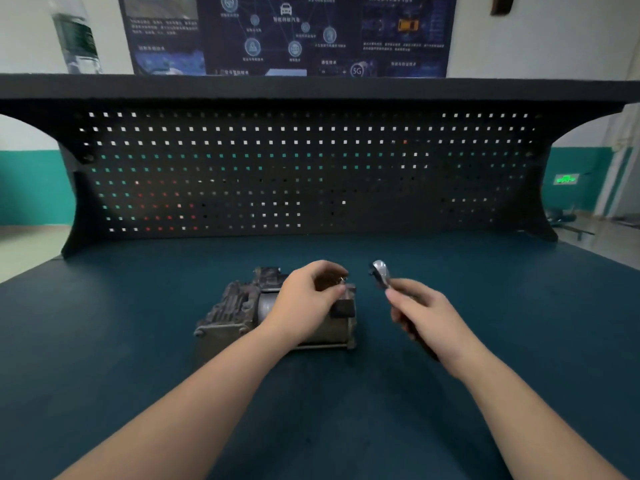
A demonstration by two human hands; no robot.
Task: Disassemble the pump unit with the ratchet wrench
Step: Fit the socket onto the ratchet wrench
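A dirty grey metal pump unit [239,308] lies on the dark blue bench top [138,341], just left of centre. My left hand [304,299] is over the pump's right end, fingers curled and pinching a small part near its top. My right hand [426,313] grips the dark handle of the ratchet wrench [381,271], whose shiny head points up and away, held in the air to the right of the pump and apart from it. Much of the pump's right side is hidden by my left hand.
A black pegboard back panel [311,174] rises behind the bench, with a shelf above it carrying a clear plastic bottle [76,36]. A dark poster [287,32] hangs on the wall. The bench's edges fall away at the far left and right.
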